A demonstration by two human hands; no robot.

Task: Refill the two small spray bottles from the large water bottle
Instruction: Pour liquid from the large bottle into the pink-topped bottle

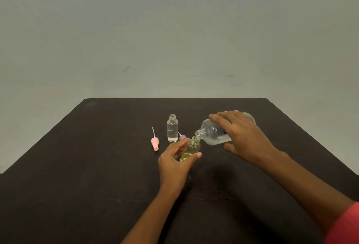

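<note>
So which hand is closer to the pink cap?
Left. The left hand holds the yellow bottle just right of the pink cap; the right hand grips the big bottle farther right.

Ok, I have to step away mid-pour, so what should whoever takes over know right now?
Left hand grips the yellow bottle, which is uncapped and roughly upright.
Right hand holds the large bottle tipped, its mouth at the yellow bottle's mouth; no stream is visible.
Clear bottle stands uncapped on the table with some water in it. The pink cap lies to its left, the purple cap by its right base.
Done: both caps are off.
Left: finish the pour, check the clear bottle's level, refit both caps.
</note>
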